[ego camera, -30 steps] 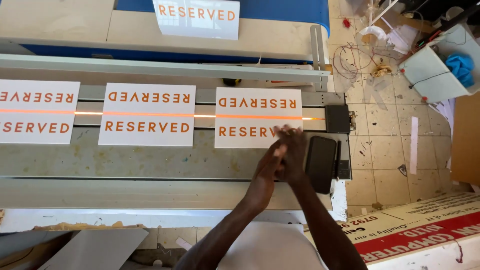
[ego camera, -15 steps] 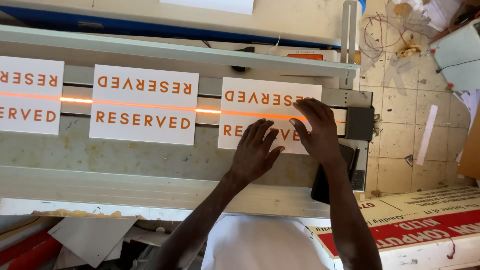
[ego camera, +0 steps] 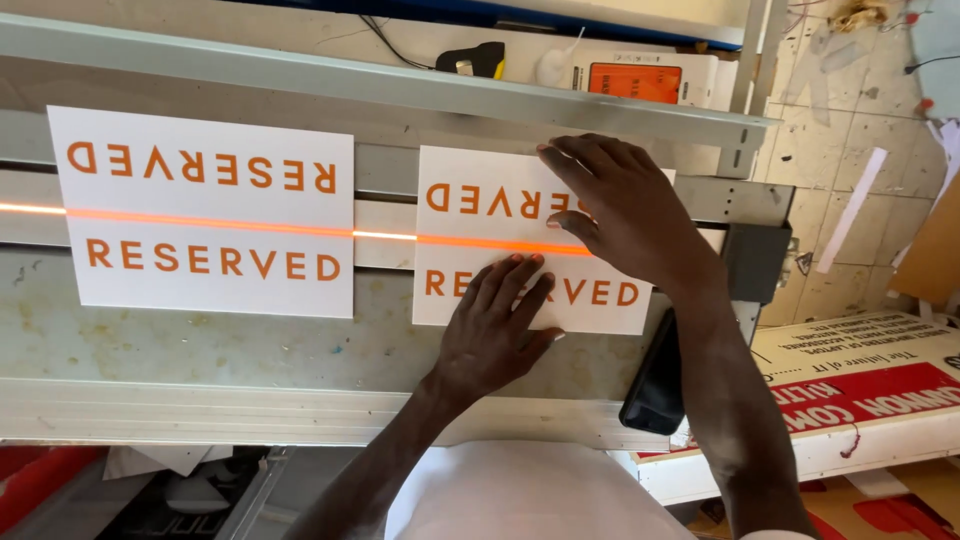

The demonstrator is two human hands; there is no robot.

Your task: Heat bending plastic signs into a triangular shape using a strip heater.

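A white sign with orange lettering (ego camera: 450, 232) lies flat across a glowing orange line on the bench (ego camera: 250, 345). My left hand (ego camera: 495, 325) presses flat on the sign's lower half, fingers spread. My right hand (ego camera: 625, 210) rests flat on its upper right part, fingers pointing left. A second, matching white sign (ego camera: 205, 225) lies to the left over the same glowing line, untouched.
A metal rail (ego camera: 400, 90) runs across the back. A black phone (ego camera: 655, 385) lies at the bench's right edge beside my right forearm. A black block (ego camera: 755, 262) sits at the right end. A red-and-white printed board (ego camera: 860, 395) leans lower right; tiled floor beyond.
My hands, pressed together a second ago, have come apart and now lie flat on the right sign. The camera has moved closer and rightward.
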